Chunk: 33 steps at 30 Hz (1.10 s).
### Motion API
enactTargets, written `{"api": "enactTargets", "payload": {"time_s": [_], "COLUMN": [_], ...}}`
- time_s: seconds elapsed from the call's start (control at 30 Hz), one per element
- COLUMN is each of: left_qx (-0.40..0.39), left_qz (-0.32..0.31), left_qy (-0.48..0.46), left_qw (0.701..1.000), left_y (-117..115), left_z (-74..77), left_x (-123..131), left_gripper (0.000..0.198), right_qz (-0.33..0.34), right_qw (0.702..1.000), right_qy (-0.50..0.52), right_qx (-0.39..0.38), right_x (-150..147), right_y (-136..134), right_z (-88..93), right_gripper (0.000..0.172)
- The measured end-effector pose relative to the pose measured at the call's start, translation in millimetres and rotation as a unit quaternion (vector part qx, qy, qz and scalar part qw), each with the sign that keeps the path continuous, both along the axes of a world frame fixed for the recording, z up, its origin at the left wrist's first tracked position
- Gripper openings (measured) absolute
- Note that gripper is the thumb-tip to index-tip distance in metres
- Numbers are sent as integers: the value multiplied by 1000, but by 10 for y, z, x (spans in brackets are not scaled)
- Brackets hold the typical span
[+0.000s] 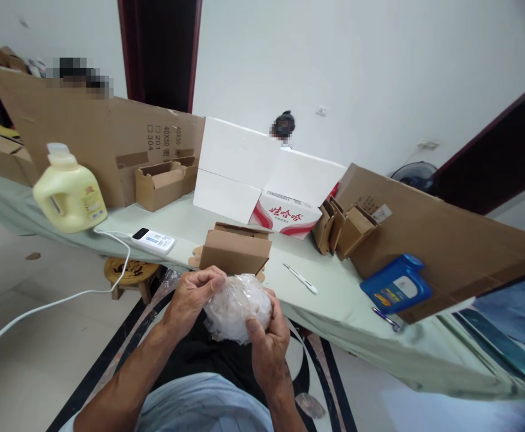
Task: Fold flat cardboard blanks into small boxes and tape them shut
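Note:
Over my lap, close to the table's front edge, I hold a roll of clear plastic tape or film (pixel 237 303); it is round, whitish and crinkled, and its exact kind is hard to make out. My left hand (pixel 194 297) pinches its upper left side with thumb and fingertips. On the right side my right hand (pixel 271 333) grips it, thumb on the front and fingers behind. Just beyond it an open brown cardboard box (pixel 235 249) stands on the table. A white-handled utility knife or pen-like tool (pixel 300 278) lies right of that box.
On the green-covered table (pixel 334 294) stand a yellow detergent jug (pixel 71 192), a white device with a cable (pixel 153 240), small cartons (pixel 165 183), a red-and-white box (pixel 287 213) and a blue bottle (pixel 396 285). Cardboard panels (pixel 424 222) line the back. Two people's heads show behind.

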<state>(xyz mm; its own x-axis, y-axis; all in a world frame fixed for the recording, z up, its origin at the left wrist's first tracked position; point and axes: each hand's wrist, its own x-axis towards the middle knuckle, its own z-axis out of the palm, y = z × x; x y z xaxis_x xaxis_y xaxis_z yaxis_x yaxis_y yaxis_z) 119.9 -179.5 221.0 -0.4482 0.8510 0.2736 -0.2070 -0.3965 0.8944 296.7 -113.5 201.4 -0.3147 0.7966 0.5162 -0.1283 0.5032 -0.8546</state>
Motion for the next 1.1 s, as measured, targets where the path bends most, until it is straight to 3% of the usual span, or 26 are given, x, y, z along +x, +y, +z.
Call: {"api": "enactTargets", "payload": {"time_s": [0.2, 0.37, 0.43, 0.53, 0.67, 0.8, 0.97, 1.1], "left_qx": [-12, -26, -18, 23, 89, 119, 105, 76], "left_qz": [-27, -19, 20, 100, 209, 228, 162, 160], "left_qy": [51, 53, 75, 118, 232, 337, 307, 230], "left_qw": [998, 998, 997, 988, 946, 906, 932, 957], "left_y": [-54, -131, -175, -261, -389, -465, -410, -342], "left_z": [3, 7, 23, 69, 140, 181, 150, 107], "left_x": [-23, -99, -131, -152, -92, 45, 140, 169], "left_gripper": [60, 63, 58, 35, 14, 13, 10, 13], "right_qz": [-19, -10, -2, 0, -1, -2, -6, -19], "right_qw": [996, 988, 981, 967, 960, 963, 962, 966], "right_qy": [25, 68, 90, 133, 163, 170, 177, 167], "right_qx": [-86, -140, -171, -217, -229, -208, -206, -199], "right_x": [12, -24, -46, -74, -93, -103, -101, -97], "right_y": [88, 111, 101, 81, 63, 45, 14, -6], "right_z": [-245, -254, -201, -110, -20, 29, 46, 21], "right_gripper": [60, 63, 62, 59, 57, 55, 58, 64]}}
